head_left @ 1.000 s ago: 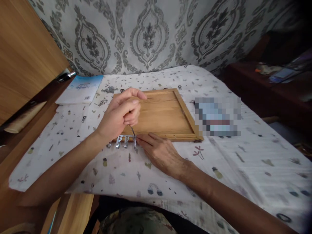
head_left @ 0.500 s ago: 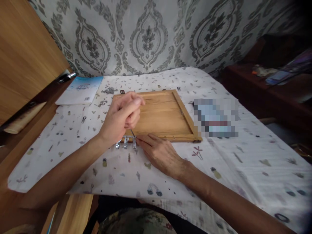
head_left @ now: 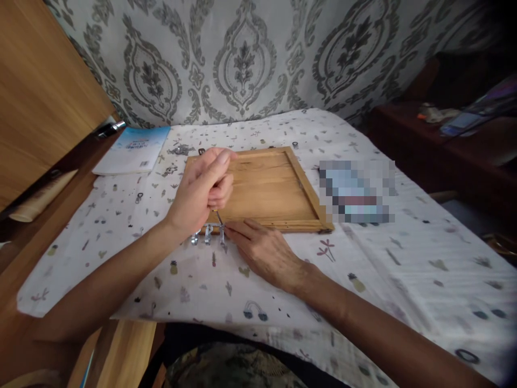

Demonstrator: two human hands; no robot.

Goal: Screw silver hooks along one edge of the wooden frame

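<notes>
My left hand [head_left: 208, 180] is closed in a fist around a screwdriver [head_left: 218, 217]. Its handle is hidden in the fist, and the thin shaft slants down to the right. The tip meets a metal hook rail [head_left: 208, 227] with several silver hooks, set along the near edge of a framed wooden board [head_left: 266, 186]. My right hand [head_left: 264, 250] rests low over that same edge. Its fingertips are pinched together at the rail's right end, beside the screwdriver tip. Whether a screw sits under the tip is too small to tell.
A patterned cloth [head_left: 194, 291] covers the table. Small metal parts [head_left: 180, 150] lie left of the board, with a blue-and-white book [head_left: 133, 150] beyond them. A blurred-out, phone-like object [head_left: 353, 191] lies to the right. A wooden panel [head_left: 48, 91] rises at far left.
My left fist has turned slightly about the screwdriver, with its thumb shifted and a bit of the handle's lower end now showing. My right hand stays at the rail.
</notes>
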